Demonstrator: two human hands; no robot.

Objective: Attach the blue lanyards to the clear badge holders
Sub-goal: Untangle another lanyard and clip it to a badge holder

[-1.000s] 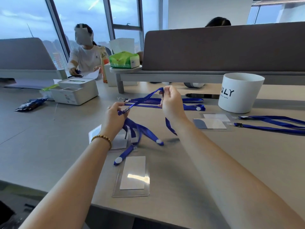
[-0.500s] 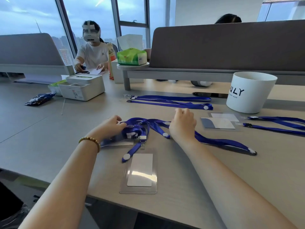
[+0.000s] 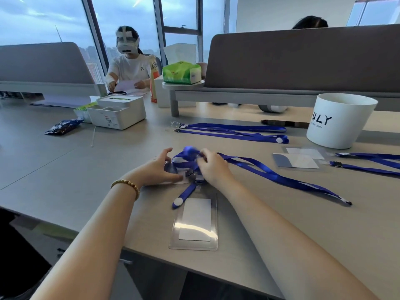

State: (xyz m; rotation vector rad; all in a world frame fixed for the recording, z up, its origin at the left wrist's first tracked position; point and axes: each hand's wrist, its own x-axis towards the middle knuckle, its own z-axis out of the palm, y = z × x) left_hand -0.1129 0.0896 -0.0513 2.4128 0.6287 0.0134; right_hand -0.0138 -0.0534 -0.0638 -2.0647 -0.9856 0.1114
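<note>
Head view, both hands at work on the surface (image 3: 65,174).

Change from the earlier frames: one second ago both hands held a blue strap raised and taut above the surface; half a second ago they had come down onto the tangle; now they sit closer together over it, and a blurred loop stands up between them.

Largest to smallest. White bucket (image 3: 339,120) lettered "ULY", at 2 o'clock from the hands. White organiser box (image 3: 116,113) at 10 o'clock. Loose lanyard pair (image 3: 233,132) at 12 to 1 o'clock, long axis left to right, clip ends pointing left. Worked lanyard (image 3: 281,177): its strap runs from the hands toward 4 o'clock, lying flat, far tip at the right. A short tail with a white button (image 3: 178,201) points toward 7 o'clock. Near badge holder (image 3: 195,224) at 6 o'clock, long axis toward the viewer, touching that tail. Second badge holder (image 3: 296,162) at 3 o'clock. Another badge holder (image 3: 173,169) lies under the hands, mostly hidden.

Left hand (image 3: 159,169): fingers extended, pressing that holder; released. Right hand (image 3: 213,167): fingers curled about the blue tangle; whether it actually pinches the strap cannot be told.
</note>
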